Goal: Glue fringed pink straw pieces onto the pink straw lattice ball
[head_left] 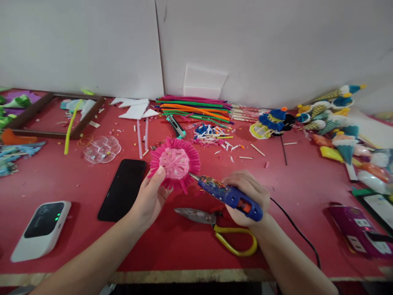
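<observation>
Between the thumb and fingers of my left hand point(152, 196) is a pink pipe-cleaner rosette point(175, 163), with a fringe of magenta strands around a paler disc crossed by strips. My right hand point(247, 194) is wrapped round a blue, paint-spotted hot glue gun point(229, 194). Its metal nozzle is at the lower right rim of the rosette; whether it touches I cannot tell. Below the gun lie scissors point(236, 235) with yellow handles, partly under my right wrist. A black phone point(123, 190) rests on the table just left of my left hand.
Pipe cleaners point(196, 108) lie along the back, near a teal cutter point(176, 126) and cut scraps point(211, 133). A white device point(43, 229) sits at the left, a purple box point(357, 229) at the right. The glue gun's cord point(299, 231) runs toward the front edge.
</observation>
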`<state>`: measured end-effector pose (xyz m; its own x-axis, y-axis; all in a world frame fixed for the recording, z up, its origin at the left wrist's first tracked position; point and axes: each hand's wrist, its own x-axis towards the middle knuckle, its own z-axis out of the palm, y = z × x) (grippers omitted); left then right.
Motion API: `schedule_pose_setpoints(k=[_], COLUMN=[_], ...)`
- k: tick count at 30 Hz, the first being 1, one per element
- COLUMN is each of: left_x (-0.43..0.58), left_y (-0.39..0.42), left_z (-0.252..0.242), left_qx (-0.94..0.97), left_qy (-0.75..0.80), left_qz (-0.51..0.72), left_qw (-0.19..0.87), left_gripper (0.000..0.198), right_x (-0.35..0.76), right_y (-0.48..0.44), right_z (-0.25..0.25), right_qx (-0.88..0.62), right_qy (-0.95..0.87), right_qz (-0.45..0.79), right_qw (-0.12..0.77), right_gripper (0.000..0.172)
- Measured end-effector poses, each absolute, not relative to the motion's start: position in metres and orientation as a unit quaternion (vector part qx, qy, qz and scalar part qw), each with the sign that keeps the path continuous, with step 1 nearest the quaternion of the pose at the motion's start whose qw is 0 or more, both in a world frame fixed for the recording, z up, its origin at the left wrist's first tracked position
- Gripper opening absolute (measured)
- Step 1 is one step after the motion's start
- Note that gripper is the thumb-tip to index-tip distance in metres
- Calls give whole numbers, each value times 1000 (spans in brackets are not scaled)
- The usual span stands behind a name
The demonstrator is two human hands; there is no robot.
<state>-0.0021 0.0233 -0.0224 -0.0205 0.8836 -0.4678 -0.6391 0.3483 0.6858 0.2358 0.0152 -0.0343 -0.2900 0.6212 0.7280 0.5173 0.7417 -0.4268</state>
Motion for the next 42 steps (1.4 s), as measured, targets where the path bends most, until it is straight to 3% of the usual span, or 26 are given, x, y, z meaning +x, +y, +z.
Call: schedule_pose_setpoints(k=[14,31,42], left_x=[-4,-1,0], left_y=[25,26,27], left_z=[-27,-22,-21], left_qx=[153,169,160], left_qy=[468,453,449], left_qz=[555,557,573], left_qw=[670,675,666], left_gripper=[32,52,35], right_x=[235,235,237], right_y=[17,16,16], right_z=[-32,-32,-29], right_qx=[-357,-367,-379], right_qy=[-802,-797,-796], right_qz=[32,21,21], right_qw=[477,479,472], right_gripper=[28,25,19])
